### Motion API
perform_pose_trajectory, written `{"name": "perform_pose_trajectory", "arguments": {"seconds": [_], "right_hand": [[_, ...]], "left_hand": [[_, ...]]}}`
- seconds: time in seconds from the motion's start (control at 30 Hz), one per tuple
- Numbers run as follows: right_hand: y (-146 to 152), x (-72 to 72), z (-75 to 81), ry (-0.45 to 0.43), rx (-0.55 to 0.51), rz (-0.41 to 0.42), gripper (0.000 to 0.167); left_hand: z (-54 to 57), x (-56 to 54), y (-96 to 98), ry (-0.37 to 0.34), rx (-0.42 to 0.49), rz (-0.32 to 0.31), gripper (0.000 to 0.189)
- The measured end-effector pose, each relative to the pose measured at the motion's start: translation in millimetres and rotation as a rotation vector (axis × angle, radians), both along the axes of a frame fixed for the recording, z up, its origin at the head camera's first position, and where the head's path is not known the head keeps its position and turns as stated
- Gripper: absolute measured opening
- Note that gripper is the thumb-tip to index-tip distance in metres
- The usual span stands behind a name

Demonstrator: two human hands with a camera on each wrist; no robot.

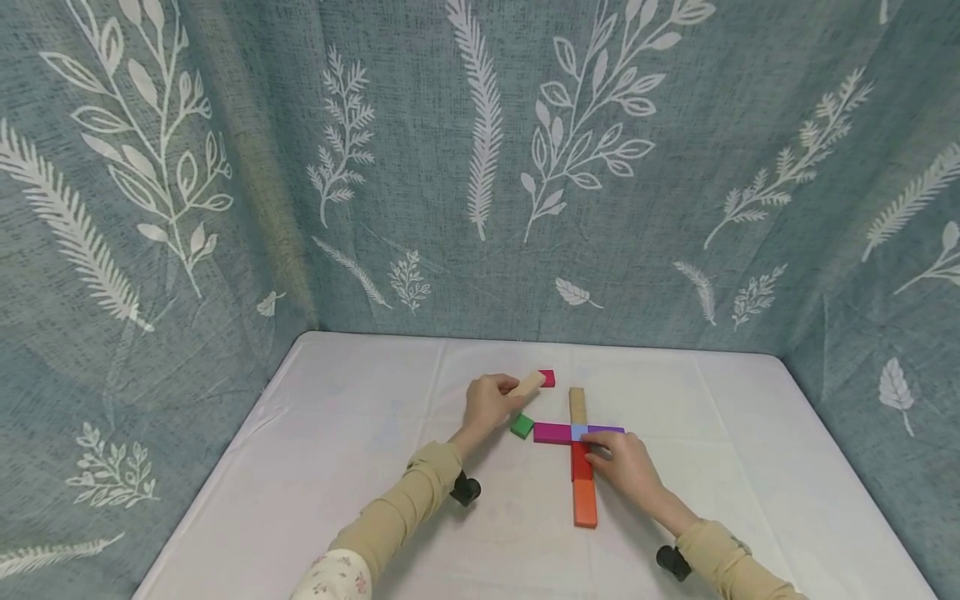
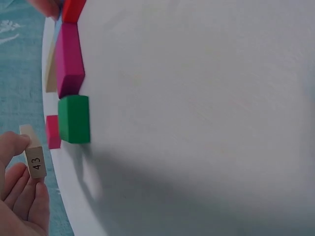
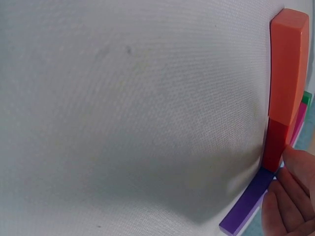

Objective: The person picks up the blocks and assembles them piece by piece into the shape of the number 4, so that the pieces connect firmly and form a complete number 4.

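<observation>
My left hand pinches a plain wooden block above the table; the number 43 is on its end in the left wrist view. Beneath that hand lie a green block and a crimson block. Fingertips of my right hand touch the middle of a cross of blocks, at the light blue block and the red block. A magenta block, a purple block, a tan block and an orange block form its arms.
A white cloth covers the table. Leaf-patterned blue-green curtains stand behind it and along both sides. Each wrist carries a small black camera.
</observation>
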State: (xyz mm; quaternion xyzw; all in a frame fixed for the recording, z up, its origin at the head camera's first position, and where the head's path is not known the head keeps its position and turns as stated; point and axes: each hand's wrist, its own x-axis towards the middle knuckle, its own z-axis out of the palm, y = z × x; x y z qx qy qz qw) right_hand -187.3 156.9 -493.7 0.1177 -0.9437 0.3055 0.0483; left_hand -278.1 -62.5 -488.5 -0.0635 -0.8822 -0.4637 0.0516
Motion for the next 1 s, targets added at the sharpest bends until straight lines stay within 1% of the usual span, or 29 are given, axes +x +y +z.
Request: {"name": "perform_pose_trajectory", "arguments": {"seconds": [0.1,0.33,0.47,0.6,0.7,0.83,1.0], "right_hand": [[0,-0.4,0.2,0.003,0.000,0.000,0.031],[1,-1.6,0.6,0.003,0.008,0.000,0.031],[2,-2.4,0.0,0.005,0.002,0.003,0.031],[2,-3.0,-1.8,0.000,0.001,0.001,0.031],[1,-3.0,-2.3,-0.002,0.005,-0.004,0.031],[0,-2.8,-2.5,0.000,0.010,-0.010,0.031],[0,-2.3,-2.7,-0.002,0.008,-0.016,0.031]], "left_hand": [[3.4,-1.0,4.1,0.006,-0.006,-0.012,0.024],[10.4,-4.6,14.0,0.046,-0.034,-0.038,0.024],[11.5,-4.1,19.3,0.033,-0.034,-0.044,0.023],[8.6,-2.1,23.0,-0.002,-0.033,-0.048,0.022],[4.5,-1.1,24.9,-0.019,-0.055,-0.050,0.022],[-1.0,-1.2,25.2,-0.027,-0.083,-0.048,0.023],[-5.3,-1.0,23.2,-0.051,-0.087,-0.041,0.024]]}}
